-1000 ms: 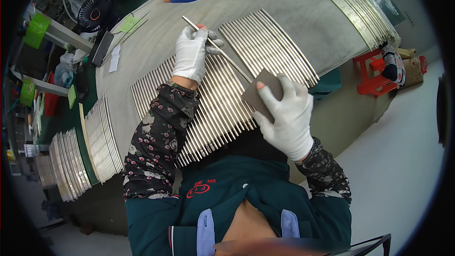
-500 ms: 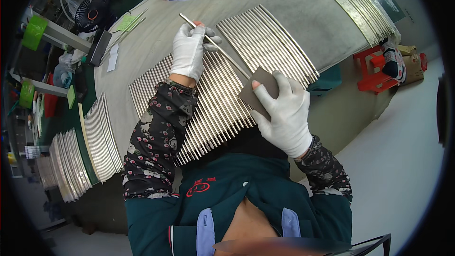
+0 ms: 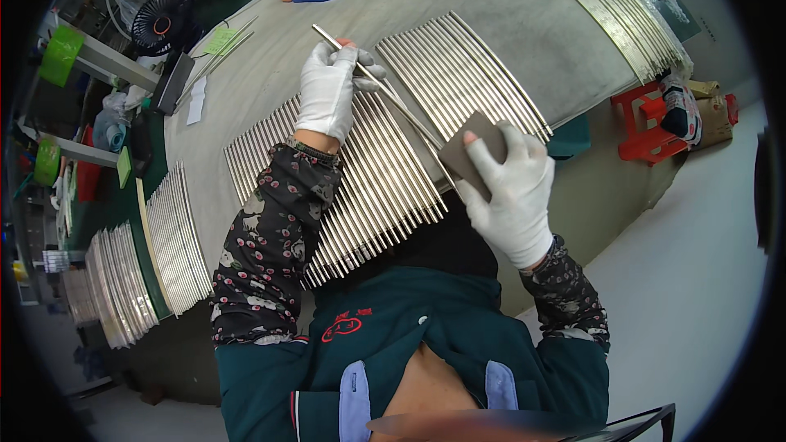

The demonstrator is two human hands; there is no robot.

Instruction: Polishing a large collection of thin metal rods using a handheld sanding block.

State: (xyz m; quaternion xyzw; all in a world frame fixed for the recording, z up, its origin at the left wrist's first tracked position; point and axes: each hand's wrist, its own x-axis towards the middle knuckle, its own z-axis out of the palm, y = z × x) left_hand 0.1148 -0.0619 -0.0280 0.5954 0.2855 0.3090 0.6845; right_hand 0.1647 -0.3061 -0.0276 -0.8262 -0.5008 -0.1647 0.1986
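At far left, stacks of thin shiny metal strips (image 3: 176,237) on the grey tabletop (image 3: 557,49). Then the left hand (image 3: 327,90), in white cloth glove, clenched around the upper end of a slim metal rod (image 3: 385,90) slanting above rows of smooth rods (image 3: 368,172). At right, the gloved right hand (image 3: 512,188) pinching a dark flat abrasive pad (image 3: 471,155) over the rod's lower end.
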